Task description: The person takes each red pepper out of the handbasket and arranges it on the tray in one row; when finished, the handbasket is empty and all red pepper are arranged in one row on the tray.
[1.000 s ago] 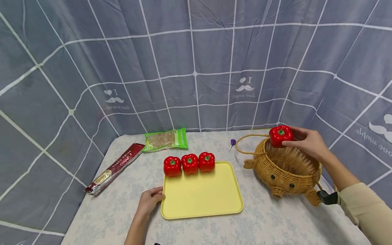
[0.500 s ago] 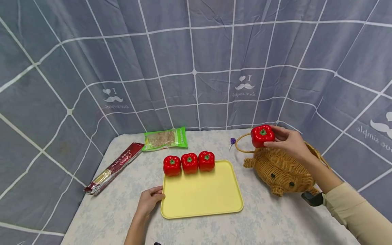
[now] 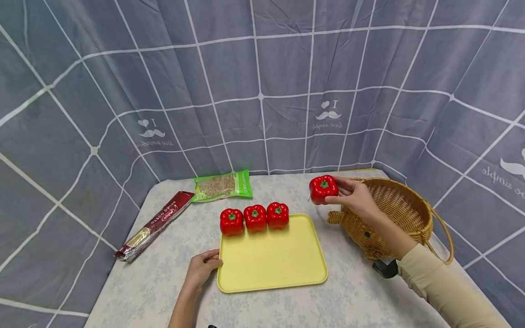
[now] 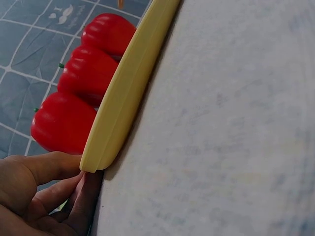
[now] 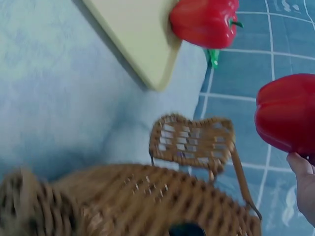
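My right hand [image 3: 356,198] grips a red bell pepper [image 3: 323,190] with a green stem, between thumb and fingers. It is held in the air left of a wicker basket [image 3: 399,200] with an animal face. In the right wrist view the held pepper [image 5: 288,113] shows at the right edge, the thumb under it. A yellow tray [image 3: 272,264] lies on the table, and my left hand [image 3: 202,269] pinches its left edge. That pinch on the tray wall [image 4: 120,98] shows close up in the left wrist view. Three red bell peppers [image 3: 255,218] stand in a row along the tray's far side.
A green-edged snack packet [image 3: 223,186] and a long dark red packet [image 3: 155,226] lie at the back left. The basket's handle [image 3: 445,232] hangs down on its right side. A grey checked curtain [image 3: 283,91] closes off the table's back and sides.
My right hand has carried the pepper from above the basket leftward, towards the tray. The basket's handle has swung over to the right. My left hand stays at the tray edge.
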Demonstrator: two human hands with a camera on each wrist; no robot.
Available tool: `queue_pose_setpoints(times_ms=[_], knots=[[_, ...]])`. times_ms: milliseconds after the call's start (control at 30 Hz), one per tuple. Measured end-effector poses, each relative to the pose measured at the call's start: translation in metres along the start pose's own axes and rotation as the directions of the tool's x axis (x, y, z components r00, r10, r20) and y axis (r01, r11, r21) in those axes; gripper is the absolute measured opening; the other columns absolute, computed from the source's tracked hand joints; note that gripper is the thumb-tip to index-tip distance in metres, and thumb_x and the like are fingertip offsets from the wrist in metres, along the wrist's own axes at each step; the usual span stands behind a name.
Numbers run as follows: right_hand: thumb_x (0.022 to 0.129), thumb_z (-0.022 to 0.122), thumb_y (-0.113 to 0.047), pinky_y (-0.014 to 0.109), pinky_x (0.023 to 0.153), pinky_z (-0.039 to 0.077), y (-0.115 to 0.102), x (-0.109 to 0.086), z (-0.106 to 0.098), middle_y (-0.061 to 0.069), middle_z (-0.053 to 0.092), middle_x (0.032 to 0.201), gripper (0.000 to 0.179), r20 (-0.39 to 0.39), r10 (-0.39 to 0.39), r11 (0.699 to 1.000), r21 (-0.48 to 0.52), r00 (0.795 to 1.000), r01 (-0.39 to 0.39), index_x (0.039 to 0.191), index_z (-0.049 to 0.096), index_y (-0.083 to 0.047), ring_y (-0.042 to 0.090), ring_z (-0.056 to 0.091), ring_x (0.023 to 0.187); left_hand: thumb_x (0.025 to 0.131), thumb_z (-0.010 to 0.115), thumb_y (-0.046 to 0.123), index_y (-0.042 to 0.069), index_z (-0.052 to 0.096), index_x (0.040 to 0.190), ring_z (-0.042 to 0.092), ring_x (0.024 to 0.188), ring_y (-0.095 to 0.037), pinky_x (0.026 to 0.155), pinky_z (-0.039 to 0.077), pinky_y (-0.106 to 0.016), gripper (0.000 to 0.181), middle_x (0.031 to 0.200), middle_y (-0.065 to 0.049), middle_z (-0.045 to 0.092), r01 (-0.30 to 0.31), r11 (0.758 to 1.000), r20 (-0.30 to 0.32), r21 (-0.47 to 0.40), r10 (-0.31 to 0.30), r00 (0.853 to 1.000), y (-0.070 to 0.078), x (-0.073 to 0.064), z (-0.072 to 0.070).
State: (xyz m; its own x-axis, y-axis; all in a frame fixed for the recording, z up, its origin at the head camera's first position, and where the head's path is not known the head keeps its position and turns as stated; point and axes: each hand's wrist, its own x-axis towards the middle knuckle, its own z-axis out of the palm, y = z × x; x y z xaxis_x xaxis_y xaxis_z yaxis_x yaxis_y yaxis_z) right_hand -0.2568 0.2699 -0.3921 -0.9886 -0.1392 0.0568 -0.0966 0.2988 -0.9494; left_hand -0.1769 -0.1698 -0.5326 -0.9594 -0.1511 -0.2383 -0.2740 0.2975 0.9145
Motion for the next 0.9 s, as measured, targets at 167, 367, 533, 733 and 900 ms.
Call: queue_pose_setpoints(times_ms=[167, 367, 533, 733, 900], knots=[[0.081, 0.08, -0.021, 0.019, 0.091, 0.048, 0.009, 0.004, 0.015, 0.02, 0.041, 0.151, 0.08, -0.01, 0.03, 0.999, 0.04, 1.0, -0.029, 0.147, 0.039, 0.0, 0.032, 0.042, 0.138, 0.084, 0.069, 0.005, -0.005, 0.065, 0.121, 0.061, 0.083, -0.01, 0.069, 0.05, -0.019, 0.039, 0.1, -0.011, 0.07, 0.0, 1.0, 0.002, -0.005, 0.0, 1.0, 0.0, 0.0, 0.001], [0.082, 0.079, -0.016, 0.02, 0.094, 0.047, 0.023, 0.007, 0.036, 0.022, 0.039, 0.151, 0.08, -0.017, 0.079, 0.991, 0.112, 0.997, -0.077, 0.148, 0.037, 0.002, 0.033, 0.04, 0.14, 0.084, 0.07, 0.006, -0.006, 0.064, 0.122, 0.061, 0.083, -0.009, 0.068, 0.049, -0.02, 0.041, 0.102, -0.013, 0.07, 0.001, 1.0, 0.002, -0.003, -0.001, 1.0, 0.0, 0.0, -0.001], [0.081, 0.078, -0.01, 0.024, 0.098, 0.044, 0.036, 0.006, 0.054, 0.023, 0.036, 0.153, 0.081, -0.042, 0.128, 0.978, 0.171, 0.991, -0.119, 0.149, 0.035, 0.002, 0.031, 0.037, 0.142, 0.084, 0.071, 0.007, -0.007, 0.063, 0.123, 0.061, 0.084, -0.009, 0.068, 0.05, -0.02, 0.042, 0.103, -0.014, 0.07, -0.005, 1.0, 0.007, -0.008, 0.005, 1.0, 0.0, -0.001, -0.001], [0.082, 0.077, -0.007, 0.03, 0.102, 0.041, 0.05, 0.005, 0.072, 0.024, 0.033, 0.154, 0.082, -0.066, 0.137, 0.977, 0.171, 0.988, -0.124, 0.15, 0.031, 0.003, 0.032, 0.034, 0.143, 0.085, 0.069, 0.006, -0.004, 0.064, 0.123, 0.06, 0.084, -0.011, 0.069, 0.05, -0.02, 0.04, 0.103, -0.011, 0.069, 0.012, 1.0, 0.007, -0.002, -0.012, 1.0, -0.002, -0.001, 0.0], [0.084, 0.075, -0.008, 0.034, 0.108, 0.036, 0.059, 0.005, 0.085, 0.02, 0.03, 0.157, 0.083, -0.091, 0.151, 0.981, 0.14, 0.984, -0.138, 0.151, 0.028, 0.003, 0.031, 0.031, 0.145, 0.085, 0.069, 0.005, -0.005, 0.064, 0.123, 0.06, 0.083, -0.011, 0.069, 0.049, -0.02, 0.039, 0.102, -0.011, 0.069, 0.01, 1.0, 0.007, -0.003, -0.01, 1.0, -0.001, -0.002, 0.0]])
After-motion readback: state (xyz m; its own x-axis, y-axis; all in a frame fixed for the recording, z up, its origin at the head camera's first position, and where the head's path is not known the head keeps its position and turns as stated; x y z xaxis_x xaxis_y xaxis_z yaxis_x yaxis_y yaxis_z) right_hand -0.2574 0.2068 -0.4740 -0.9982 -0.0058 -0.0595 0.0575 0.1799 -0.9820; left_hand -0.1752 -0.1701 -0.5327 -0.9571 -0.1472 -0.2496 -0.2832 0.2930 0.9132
